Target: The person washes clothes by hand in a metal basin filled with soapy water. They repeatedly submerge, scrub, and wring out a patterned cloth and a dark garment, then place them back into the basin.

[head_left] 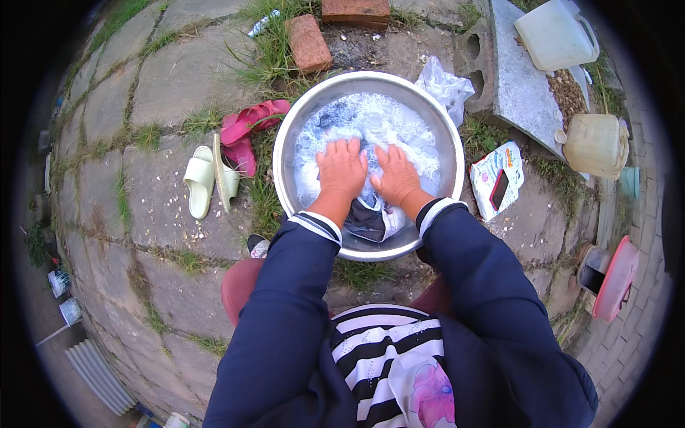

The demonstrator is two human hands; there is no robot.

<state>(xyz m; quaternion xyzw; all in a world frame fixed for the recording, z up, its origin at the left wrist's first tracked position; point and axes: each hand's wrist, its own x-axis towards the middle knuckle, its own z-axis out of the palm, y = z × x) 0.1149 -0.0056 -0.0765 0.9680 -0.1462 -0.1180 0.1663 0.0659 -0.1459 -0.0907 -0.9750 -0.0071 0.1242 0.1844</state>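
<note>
A round metal basin (460,160) of sudsy water stands on the paving in front of me. Wet white and dark cloth (369,219) lies in it, partly under foam. My left hand (342,168) presses on the cloth, back up, its fingertips at the suds. Beside it, slightly apart, my right hand (397,174) rests on the same cloth with its thumb towards the left one. Whether the fingers grip any cloth is hidden by the hands and foam.
Left of the basin lie pale green slippers (200,182) and pink shoes (246,125). On the right, a phone (499,190) rests on a printed plastic packet (508,155). Bricks (309,44), a clear plastic bag (447,88) and plastic jugs (554,37) lie beyond; a pink basin (615,278) stands far right.
</note>
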